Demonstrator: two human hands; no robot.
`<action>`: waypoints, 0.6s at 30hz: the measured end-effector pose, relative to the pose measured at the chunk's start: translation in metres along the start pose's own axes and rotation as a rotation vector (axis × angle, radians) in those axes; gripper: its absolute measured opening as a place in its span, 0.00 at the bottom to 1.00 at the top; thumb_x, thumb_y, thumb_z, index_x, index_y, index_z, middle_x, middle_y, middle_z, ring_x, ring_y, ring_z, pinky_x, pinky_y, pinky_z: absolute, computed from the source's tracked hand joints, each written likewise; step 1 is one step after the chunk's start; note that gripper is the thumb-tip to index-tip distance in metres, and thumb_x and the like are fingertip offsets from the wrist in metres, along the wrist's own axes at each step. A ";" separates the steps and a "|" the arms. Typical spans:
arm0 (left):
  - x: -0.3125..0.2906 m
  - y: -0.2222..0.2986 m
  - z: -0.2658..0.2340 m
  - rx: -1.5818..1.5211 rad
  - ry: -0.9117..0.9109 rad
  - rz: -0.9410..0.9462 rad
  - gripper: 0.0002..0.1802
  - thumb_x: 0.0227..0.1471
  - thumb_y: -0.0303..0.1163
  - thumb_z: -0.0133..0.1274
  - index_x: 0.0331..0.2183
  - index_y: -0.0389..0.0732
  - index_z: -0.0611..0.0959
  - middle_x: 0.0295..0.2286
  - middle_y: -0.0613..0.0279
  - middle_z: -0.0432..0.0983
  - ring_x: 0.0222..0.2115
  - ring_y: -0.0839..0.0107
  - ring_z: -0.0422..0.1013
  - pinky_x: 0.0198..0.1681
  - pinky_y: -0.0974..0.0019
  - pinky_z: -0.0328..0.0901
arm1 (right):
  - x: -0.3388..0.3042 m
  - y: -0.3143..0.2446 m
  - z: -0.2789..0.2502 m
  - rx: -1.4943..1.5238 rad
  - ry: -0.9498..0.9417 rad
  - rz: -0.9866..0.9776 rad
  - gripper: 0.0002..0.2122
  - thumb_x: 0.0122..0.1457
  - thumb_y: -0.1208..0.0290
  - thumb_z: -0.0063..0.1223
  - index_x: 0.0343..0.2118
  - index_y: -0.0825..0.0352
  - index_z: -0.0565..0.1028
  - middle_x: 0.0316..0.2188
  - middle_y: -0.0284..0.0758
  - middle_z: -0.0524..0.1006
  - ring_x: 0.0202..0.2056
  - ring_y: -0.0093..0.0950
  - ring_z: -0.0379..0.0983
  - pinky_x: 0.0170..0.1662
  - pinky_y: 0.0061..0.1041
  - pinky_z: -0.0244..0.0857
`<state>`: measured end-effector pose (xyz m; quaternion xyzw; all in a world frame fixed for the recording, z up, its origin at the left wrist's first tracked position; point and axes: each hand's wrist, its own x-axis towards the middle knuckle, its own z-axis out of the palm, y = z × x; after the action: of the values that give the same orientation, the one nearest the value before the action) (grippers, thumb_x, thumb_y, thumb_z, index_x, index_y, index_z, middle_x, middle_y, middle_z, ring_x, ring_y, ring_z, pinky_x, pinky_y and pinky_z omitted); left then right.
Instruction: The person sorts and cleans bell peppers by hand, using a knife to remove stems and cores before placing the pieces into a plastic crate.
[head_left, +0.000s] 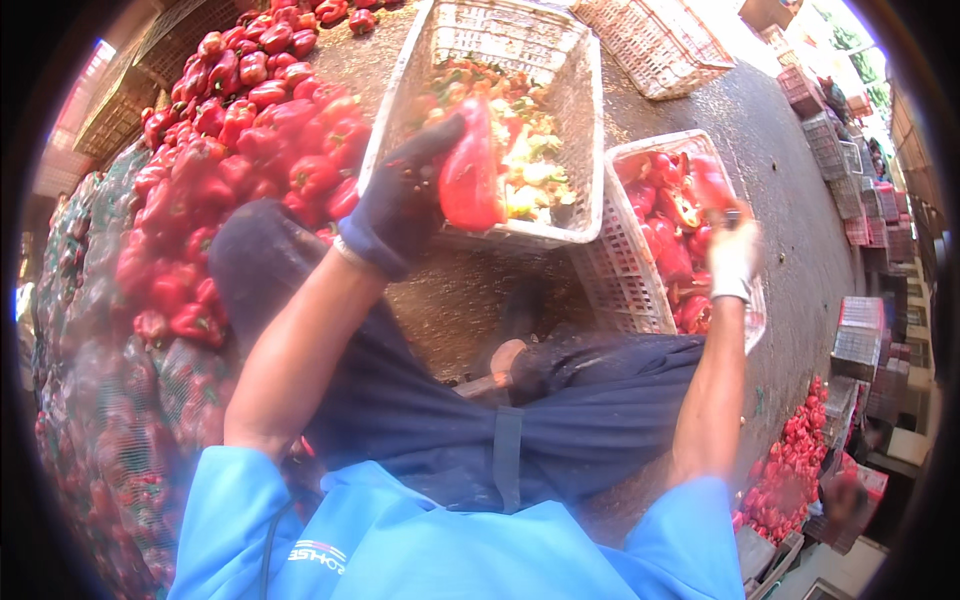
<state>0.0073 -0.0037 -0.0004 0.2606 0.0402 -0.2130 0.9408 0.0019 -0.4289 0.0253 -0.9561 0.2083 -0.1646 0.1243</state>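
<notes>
My left hand point(405, 195), in a dark glove, is closed around a red bell pepper point(472, 170). It holds the pepper over the near left part of a white plastic crate point(588, 130), in which pale yellow-green pepper cores and scraps point(540, 160) lie. On the right, my right hand point(735, 245), in a light glove, is above a second white crate point(625, 285) of cut red pepper pieces point(670, 245). Its fingers are closed on a blurred red pepper piece point(711, 182). A small dark item shows at those fingers, too blurred to name.
A large heap of whole red peppers point(240, 130) lies to the left, beside filled green mesh sacks point(90, 330). Another white crate point(660, 45) stands on the floor at the back. Stacked crates point(860, 330) and more red peppers point(790, 470) are at the far right.
</notes>
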 end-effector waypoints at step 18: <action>-0.004 -0.030 0.008 1.458 -0.035 0.808 0.41 0.46 0.32 0.74 0.61 0.45 0.77 0.47 0.53 0.84 0.46 0.57 0.83 0.50 0.59 0.77 | -0.103 -0.178 0.007 1.176 -0.879 -0.113 0.22 0.65 0.52 0.68 0.50 0.68 0.80 0.40 0.29 0.82 0.33 0.13 0.74 0.32 0.14 0.65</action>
<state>-0.0092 -0.0300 -0.0068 0.7955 -0.2188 0.1643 0.5407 -0.0202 -0.2258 0.0463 -0.7185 -0.0328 0.1432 0.6799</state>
